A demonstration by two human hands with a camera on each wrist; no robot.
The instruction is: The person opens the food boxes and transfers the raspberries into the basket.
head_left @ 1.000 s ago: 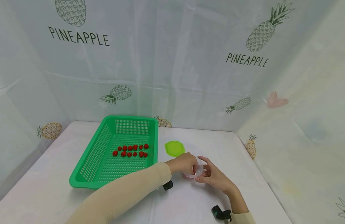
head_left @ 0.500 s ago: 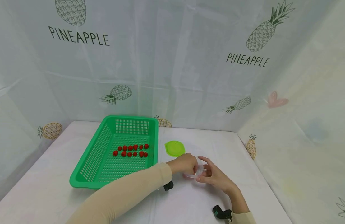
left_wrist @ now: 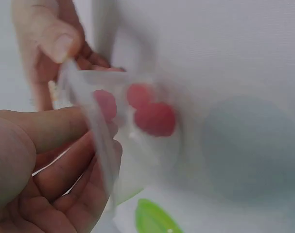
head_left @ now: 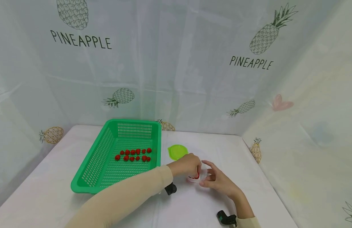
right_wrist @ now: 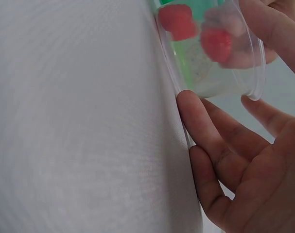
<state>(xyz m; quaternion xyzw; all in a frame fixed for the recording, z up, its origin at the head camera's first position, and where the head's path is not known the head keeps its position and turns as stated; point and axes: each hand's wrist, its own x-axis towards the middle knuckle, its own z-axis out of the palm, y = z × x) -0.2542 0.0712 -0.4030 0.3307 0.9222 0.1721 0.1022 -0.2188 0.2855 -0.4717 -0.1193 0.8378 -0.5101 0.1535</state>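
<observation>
A small clear plastic container [head_left: 204, 173] stands on the white-covered table. My right hand [head_left: 220, 182] holds it from the right, thumb and fingers spread round its wall and rim. My left hand [head_left: 186, 165] reaches in over the rim, and its thumb and fingers pinch a red berry [right_wrist: 216, 44] inside. In the left wrist view that berry [left_wrist: 106, 104] shows by the fingertips, blurred through the wall. Other red berries [left_wrist: 156, 119] lie at the bottom of the container. The fingertips of my left hand are partly hidden in the head view.
A green slotted basket [head_left: 158, 142] stands to the left, with several red berries [head_left: 133, 152] in two rows on its floor. A lime-green lid [head_left: 177, 152] lies just behind the container. A printed pineapple curtain [head_left: 176, 63] hangs behind the table.
My left hand has lifted slightly within the container, and more red shows beneath its fingers. My right hand stays on the container. The head view has tilted a little.
</observation>
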